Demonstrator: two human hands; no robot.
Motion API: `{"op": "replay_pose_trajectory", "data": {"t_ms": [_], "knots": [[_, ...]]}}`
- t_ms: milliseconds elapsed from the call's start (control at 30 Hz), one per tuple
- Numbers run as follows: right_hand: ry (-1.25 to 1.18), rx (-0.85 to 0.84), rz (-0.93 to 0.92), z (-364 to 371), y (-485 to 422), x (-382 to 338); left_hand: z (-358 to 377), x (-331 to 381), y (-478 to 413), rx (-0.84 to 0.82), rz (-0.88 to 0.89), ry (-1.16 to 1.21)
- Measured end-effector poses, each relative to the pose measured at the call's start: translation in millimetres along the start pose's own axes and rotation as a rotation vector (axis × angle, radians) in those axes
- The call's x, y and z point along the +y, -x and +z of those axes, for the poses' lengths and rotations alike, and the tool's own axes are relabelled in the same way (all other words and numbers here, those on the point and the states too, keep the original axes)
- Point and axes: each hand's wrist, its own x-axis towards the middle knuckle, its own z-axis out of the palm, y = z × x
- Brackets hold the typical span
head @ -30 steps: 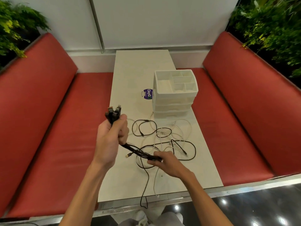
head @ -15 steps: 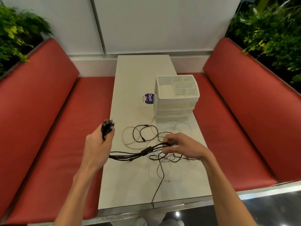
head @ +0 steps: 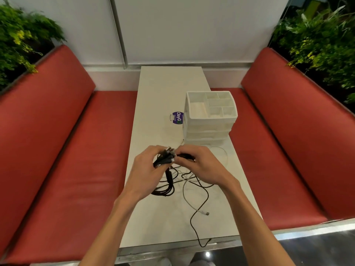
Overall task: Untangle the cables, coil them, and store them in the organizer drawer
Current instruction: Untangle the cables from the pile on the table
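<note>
My left hand and my right hand meet above the middle of the white table, both shut on a bundle of black cables with plug ends sticking up between them. Black loops hang from the bundle onto the table. A white cable and a thin black cable lie tangled below my hands, the black one trailing to the near table edge. The white organizer with closed drawers and an open compartment top stands just beyond my hands.
A purple round tag lies left of the organizer. Red benches flank the table on both sides. Green plants fill the far corners. A white wall closes the far end.
My hands have come together at the table's middle; the left moved right with its plug ends, the right lifted its cable section up to meet it, folding the black cable.
</note>
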Motion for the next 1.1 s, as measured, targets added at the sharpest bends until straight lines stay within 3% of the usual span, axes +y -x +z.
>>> {"op": "replay_pose_trajectory", "data": {"t_ms": [133,367,667,867,1100], "knots": [[-0.051,0.112,0.027,0.4,-1.8,-4.9,8.7,11.0,2.0,-0.144,-0.064,0.216],[-0.328,0.056,0.136,6.2,14.3,7.9,-5.7,16.7,1.2,-0.074,-0.01,0.084],[0.071,0.088,0.049,36.9,27.6,53.5,-32.3,46.2,-4.8,0.239,0.157,0.326],[0.313,0.041,0.201,67.7,44.9,135.7,-42.0,53.5,-3.5,0.301,0.131,0.561],[0.351,-0.01,0.303,55.0,32.6,138.1,-25.5,46.3,10.4,0.208,0.147,0.296]]}}
